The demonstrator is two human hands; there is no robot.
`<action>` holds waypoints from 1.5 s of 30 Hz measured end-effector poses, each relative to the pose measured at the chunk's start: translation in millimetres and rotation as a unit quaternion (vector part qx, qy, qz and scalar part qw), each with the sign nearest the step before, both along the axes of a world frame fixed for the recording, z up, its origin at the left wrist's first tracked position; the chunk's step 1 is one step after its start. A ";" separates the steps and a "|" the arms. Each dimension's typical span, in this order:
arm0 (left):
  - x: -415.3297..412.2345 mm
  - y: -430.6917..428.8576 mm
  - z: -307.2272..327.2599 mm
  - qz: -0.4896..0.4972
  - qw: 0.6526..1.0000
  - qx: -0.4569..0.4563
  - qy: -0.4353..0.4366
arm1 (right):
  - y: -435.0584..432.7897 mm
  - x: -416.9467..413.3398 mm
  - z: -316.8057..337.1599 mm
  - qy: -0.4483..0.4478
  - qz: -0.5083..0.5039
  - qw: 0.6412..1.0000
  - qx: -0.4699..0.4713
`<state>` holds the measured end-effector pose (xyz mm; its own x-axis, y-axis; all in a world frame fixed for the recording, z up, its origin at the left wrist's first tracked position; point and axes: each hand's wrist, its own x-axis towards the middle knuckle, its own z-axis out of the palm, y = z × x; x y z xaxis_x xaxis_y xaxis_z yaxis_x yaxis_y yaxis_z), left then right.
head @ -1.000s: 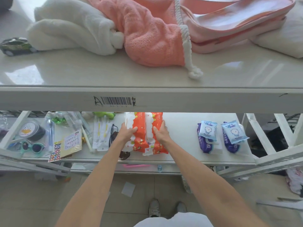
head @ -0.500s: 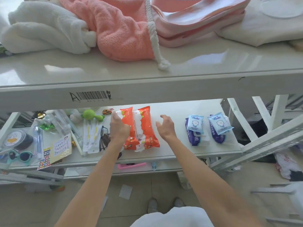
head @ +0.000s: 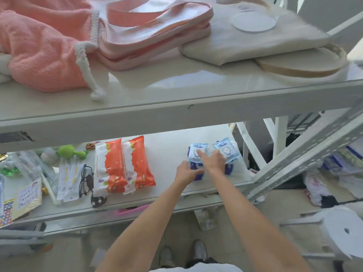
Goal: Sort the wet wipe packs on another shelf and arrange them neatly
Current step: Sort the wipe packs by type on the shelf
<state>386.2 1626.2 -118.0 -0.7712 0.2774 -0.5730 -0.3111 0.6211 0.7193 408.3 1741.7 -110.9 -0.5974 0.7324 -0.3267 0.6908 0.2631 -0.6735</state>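
Two orange packs (head: 115, 163) lie mid-frame; right of them, left hand (head: 187, 173) grips purple pack (head: 196, 166) while right hand (head: 215, 160) presses blue pack (head: 193, 157) with straight fingers (head: 201, 154).

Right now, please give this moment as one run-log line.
left hand: grips purple plastic wet wipe pack | right hand: touches small light-blue wipe sachet | orange-and-white wipe packs: side by side

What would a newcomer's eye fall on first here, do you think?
Two bright orange-and-white wet wipe packs lie side by side mid lower shelf. Right of them, the left hand and right hand touch the purple and light-blue wipe packs. A fluffy pink towel lies top left.
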 end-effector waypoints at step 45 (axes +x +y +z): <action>-8.6 -7.9 -6.1 0.201 0.917 0.323 -0.119 | 61.3 21.3 2.0 0.028 0.035 0.996 0.076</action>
